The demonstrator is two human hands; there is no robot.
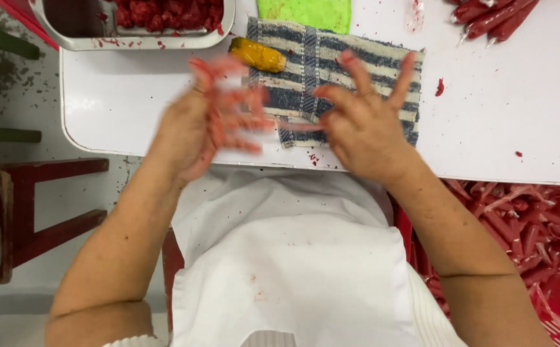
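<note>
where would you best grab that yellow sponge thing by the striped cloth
Take the yellow sponge across its short width near the middle, coming from above. It lies flat and oblong, tilted, half on the striped cloth, close to the metal tray, so its long sides are easiest to pinch.

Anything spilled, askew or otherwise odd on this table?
Yes. Red bits and smears lie scattered on the white table: one right of the striped cloth, some at its lower edge, more beside the metal tray. The cloth lies slightly askew. The left hand is motion-blurred, its fingers smeared red; the right hand is spread open.
</note>
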